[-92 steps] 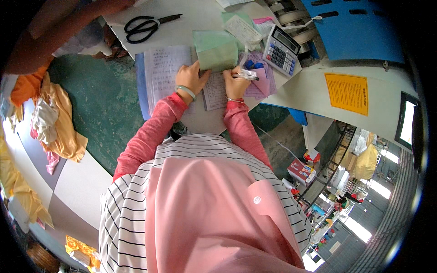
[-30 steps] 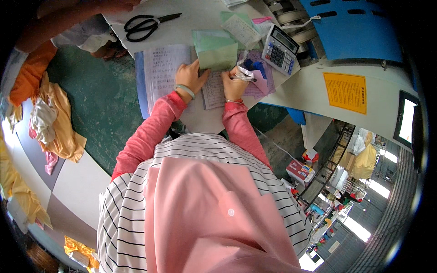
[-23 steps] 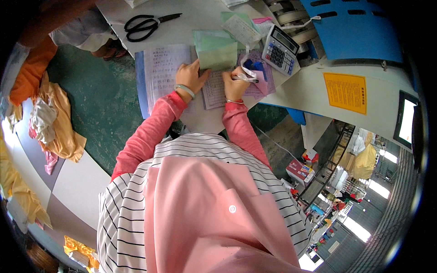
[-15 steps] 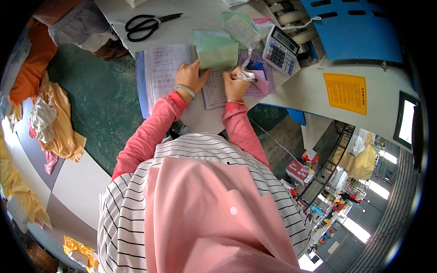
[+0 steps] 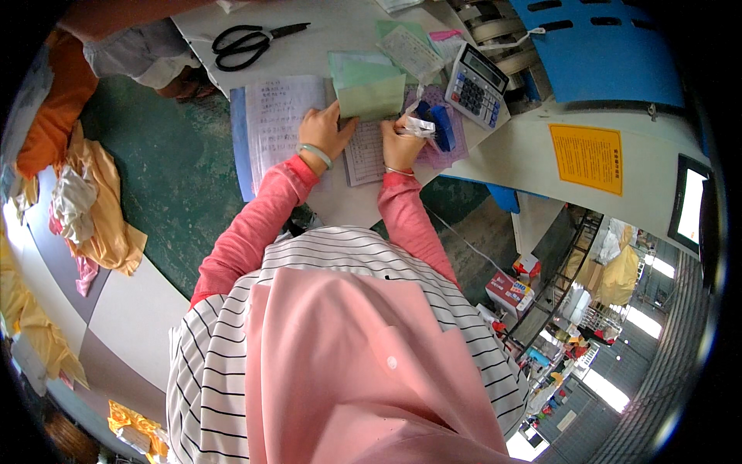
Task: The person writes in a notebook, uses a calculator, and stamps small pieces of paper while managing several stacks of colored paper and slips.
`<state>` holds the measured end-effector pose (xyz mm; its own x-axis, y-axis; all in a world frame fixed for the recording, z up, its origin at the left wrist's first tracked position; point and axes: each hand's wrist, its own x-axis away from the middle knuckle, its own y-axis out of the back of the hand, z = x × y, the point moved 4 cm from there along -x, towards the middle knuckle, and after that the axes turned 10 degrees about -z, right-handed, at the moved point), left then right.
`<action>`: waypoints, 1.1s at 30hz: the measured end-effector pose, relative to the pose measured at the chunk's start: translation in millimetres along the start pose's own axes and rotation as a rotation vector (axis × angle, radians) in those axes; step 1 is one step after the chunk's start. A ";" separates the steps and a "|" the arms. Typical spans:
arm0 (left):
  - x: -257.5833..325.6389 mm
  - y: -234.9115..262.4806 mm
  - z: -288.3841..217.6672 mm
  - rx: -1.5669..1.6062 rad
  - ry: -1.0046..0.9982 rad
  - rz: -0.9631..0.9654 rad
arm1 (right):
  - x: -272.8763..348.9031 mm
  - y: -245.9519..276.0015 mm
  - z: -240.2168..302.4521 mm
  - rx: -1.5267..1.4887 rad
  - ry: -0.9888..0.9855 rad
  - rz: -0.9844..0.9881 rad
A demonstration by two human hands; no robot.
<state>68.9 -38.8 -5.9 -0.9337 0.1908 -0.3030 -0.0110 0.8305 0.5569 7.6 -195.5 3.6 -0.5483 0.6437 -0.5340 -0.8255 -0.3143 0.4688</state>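
My left hand (image 5: 326, 135) lies open on the papers, thumb and forefinger spread along the lower edge of a folded pale green sheet (image 5: 371, 97). Under it is an open notebook (image 5: 282, 116) with handwritten lines. Between my hands is a printed form pad (image 5: 363, 155). My right hand (image 5: 400, 145) is closed at the pad's right edge, apparently round a pen with a crumpled white strip (image 5: 420, 127) about it; the pen itself is mostly hidden. Just right of that hand, a dark blue object (image 5: 442, 127) rests on purple patterned paper (image 5: 456, 147).
Black-handled scissors (image 5: 246, 45) lie at the table's far left. A calculator (image 5: 477, 87) stands at the right, beside slips of paper (image 5: 412, 52). A yellow printed sheet (image 5: 586, 158) lies on the adjoining surface. Heaped cloth (image 5: 93, 205) is off to the left.
The pink slip beside my right hand is gone from view, and the dark blue object shows more fully. Both hands are almost where they were.
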 end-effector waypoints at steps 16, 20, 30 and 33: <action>-1.4 3.9 -3.3 -0.005 0.016 0.013 | 3.6 6.6 15.9 -0.141 -0.020 0.140; -1.6 3.3 -4.8 0.017 -0.006 -0.004 | 3.4 5.3 12.6 -0.071 0.044 0.132; -1.6 1.3 -3.0 0.014 0.016 0.025 | 4.4 2.9 13.1 -0.051 0.048 0.150; -0.6 0.1 0.1 0.015 0.036 0.036 | 6.0 4.7 10.1 -0.065 0.034 0.107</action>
<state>69.6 -38.8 -5.8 -0.9455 0.2023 -0.2550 0.0282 0.8313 0.5552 1.8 -186.0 9.7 -0.6371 0.5806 -0.5069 -0.7683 -0.4254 0.4783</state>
